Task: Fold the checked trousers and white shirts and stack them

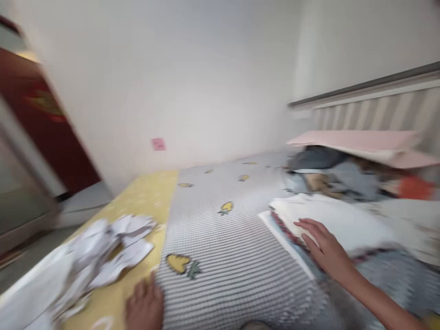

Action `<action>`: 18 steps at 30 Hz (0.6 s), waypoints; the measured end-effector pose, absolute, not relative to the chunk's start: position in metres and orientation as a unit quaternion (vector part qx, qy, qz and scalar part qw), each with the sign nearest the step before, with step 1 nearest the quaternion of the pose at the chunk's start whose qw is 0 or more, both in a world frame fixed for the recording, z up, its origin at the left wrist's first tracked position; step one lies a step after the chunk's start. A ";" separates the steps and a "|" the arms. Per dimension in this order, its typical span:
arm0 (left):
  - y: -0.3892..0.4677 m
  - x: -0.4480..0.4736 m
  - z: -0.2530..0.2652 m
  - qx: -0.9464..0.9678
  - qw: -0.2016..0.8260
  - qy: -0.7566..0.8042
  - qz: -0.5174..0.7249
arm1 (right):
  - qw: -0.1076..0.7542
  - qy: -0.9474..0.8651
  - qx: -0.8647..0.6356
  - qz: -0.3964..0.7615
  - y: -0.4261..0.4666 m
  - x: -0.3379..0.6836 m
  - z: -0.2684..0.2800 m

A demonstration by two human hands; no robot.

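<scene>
My left hand lies at the bottom of the view, on the line where the yellow cloth meets the grey checked bed sheet. Its fingers are stretched out with nothing in them. To its left is a loose heap of white cloth. Over on the right, my right hand is at the near edge of a stack of folded white cloth. Its fingers are extended and the thumb stands apart, holding nothing. Whether it touches the stack is unclear in the blur.
Behind the stack, mixed dark and coloured clothes are piled under a pink sheet-like piece. A striped headboard stands at the right. Pale wall backs the bed, and a dark red door is at the left.
</scene>
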State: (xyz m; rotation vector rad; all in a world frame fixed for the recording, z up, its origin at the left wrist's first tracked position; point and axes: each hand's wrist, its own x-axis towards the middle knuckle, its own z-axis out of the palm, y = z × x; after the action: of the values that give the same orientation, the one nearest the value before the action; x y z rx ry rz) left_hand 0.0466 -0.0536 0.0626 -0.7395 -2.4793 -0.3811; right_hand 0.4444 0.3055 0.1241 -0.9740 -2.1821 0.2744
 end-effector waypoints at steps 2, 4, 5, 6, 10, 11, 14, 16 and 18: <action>-0.059 0.050 0.058 -0.261 0.261 -0.928 -0.051 | 0.258 -0.900 -0.310 0.163 0.286 0.395 0.083; -0.057 0.053 0.051 -0.238 0.276 -0.931 -0.031 | 0.154 -0.927 -0.308 0.148 0.259 0.345 0.039; -0.054 0.054 0.048 -0.236 0.281 -0.930 -0.036 | 0.144 -0.935 -0.303 0.114 0.245 0.322 0.021; -0.052 0.055 0.044 -0.231 0.285 -0.929 -0.047 | 0.145 -0.940 -0.295 0.089 0.230 0.300 0.007; -0.049 0.057 0.031 -0.222 0.296 -0.922 -0.110 | 0.140 -0.941 -0.302 0.059 0.182 0.236 -0.003; -0.049 0.057 0.027 -0.222 0.297 -0.920 -0.125 | 0.142 -0.937 -0.315 0.056 0.175 0.227 0.001; -0.049 0.055 0.018 -0.216 0.292 -0.918 -0.157 | 0.159 -0.933 -0.320 0.042 0.169 0.214 0.007; -0.048 0.054 0.013 -0.215 0.281 -0.920 -0.170 | 0.171 -0.937 -0.302 0.046 0.173 0.214 0.004; -0.048 0.053 0.011 -0.221 0.264 -0.922 -0.179 | 0.173 -0.935 -0.302 0.065 0.178 0.216 -0.002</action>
State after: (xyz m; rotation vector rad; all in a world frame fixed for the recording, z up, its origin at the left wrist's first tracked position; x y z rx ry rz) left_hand 0.0528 -0.0482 0.0112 -0.5968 -2.4920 -0.4831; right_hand 0.2160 0.1784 -0.0016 -0.8571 -2.6522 0.1853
